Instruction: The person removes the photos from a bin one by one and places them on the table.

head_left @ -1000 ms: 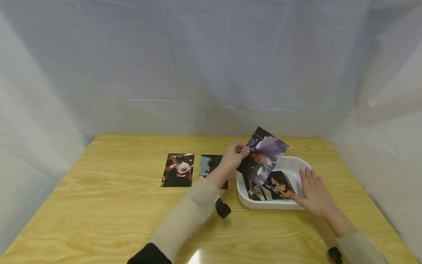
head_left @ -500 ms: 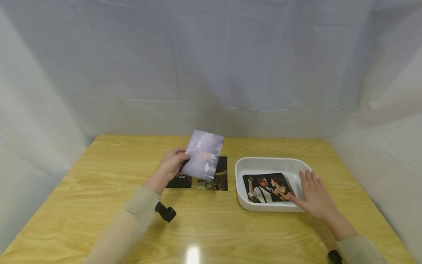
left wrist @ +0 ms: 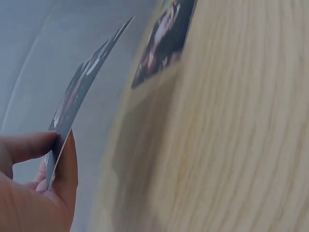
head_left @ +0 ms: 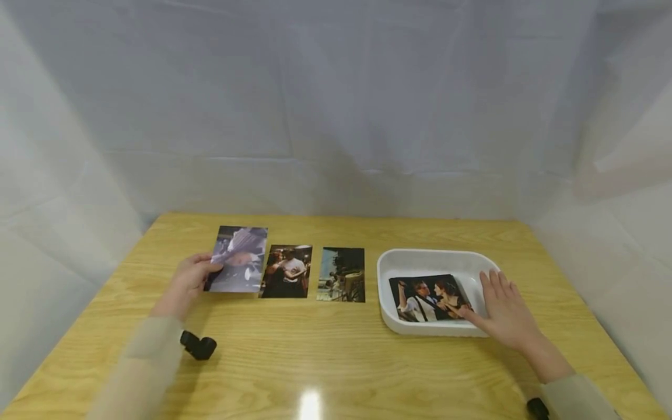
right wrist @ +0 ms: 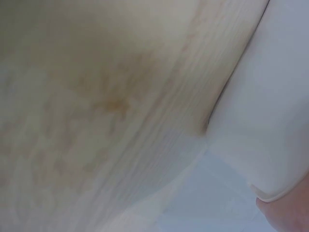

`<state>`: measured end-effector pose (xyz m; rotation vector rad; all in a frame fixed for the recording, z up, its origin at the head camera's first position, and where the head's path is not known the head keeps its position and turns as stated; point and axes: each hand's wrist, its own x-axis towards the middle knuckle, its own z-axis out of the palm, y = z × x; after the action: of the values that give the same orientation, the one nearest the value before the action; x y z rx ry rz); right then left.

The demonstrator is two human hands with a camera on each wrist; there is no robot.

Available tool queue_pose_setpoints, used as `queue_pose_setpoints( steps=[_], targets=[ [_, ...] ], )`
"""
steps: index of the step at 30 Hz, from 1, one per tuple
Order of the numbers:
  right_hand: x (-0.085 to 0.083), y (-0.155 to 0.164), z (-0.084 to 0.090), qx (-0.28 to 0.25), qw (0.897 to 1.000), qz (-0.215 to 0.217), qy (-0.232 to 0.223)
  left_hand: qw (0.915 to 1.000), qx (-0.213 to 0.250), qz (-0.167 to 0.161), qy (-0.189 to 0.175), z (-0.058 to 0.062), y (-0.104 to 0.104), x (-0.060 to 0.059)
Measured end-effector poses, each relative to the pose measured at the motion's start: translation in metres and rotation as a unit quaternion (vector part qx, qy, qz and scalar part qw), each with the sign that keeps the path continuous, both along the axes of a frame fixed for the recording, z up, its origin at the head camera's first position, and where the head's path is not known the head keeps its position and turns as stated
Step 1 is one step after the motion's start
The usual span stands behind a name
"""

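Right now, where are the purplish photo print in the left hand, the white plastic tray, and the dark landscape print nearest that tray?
purplish photo print point(head_left: 238, 259), head view, print's centre.
white plastic tray point(head_left: 436, 256), head view, far rim.
dark landscape print point(head_left: 342, 274), head view, its middle.

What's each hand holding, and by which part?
Left hand pinches the purple photo at its left edge. Right hand rests flat on the tray, holding nothing.

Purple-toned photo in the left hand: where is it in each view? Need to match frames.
Head: the purple-toned photo sits left of centre, pinched by the left hand, leftmost beside the two photos lying on the table.
Left wrist: seen edge-on, upper left, pinched between thumb and fingers, lifted off the wood.
Right wrist: not in it; only wood and the white tray.
Shared landmark: the wooden table.
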<state>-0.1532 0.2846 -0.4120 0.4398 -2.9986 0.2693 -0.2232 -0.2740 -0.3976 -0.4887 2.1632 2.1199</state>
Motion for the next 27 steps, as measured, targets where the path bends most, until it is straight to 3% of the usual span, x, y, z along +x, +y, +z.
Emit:
queue_pose_setpoints(
  steps=[6,9,11,15,17,21,27],
  targets=[
    [0.000,0.000,0.000,-0.004,1.000,0.001,0.000,0.9951,-0.096,0.015,-0.017,-0.008,-0.013,-0.002],
    [0.000,0.000,0.001,-0.003,1.000,0.001,-0.001,0.9820,-0.188,0.018,-0.008,-0.012,-0.014,-0.006],
    [0.000,0.000,0.001,-0.004,1.000,-0.001,-0.003,0.9613,-0.275,0.008,0.014,-0.013,-0.014,-0.007],
    [0.000,0.000,0.002,-0.003,1.000,-0.003,-0.005,0.9015,-0.428,-0.025,0.057,-0.012,-0.012,-0.007],
    [0.000,0.000,0.001,-0.002,1.000,-0.005,-0.005,0.8844,-0.462,-0.040,0.052,-0.012,-0.012,-0.008],
    [0.000,0.001,0.000,-0.002,1.000,-0.004,-0.007,0.8706,-0.487,-0.067,0.015,-0.013,-0.014,-0.010],
    [-0.002,0.002,-0.003,-0.004,1.000,-0.003,-0.007,0.8674,-0.489,-0.091,0.016,-0.014,-0.017,-0.011]
  ],
)
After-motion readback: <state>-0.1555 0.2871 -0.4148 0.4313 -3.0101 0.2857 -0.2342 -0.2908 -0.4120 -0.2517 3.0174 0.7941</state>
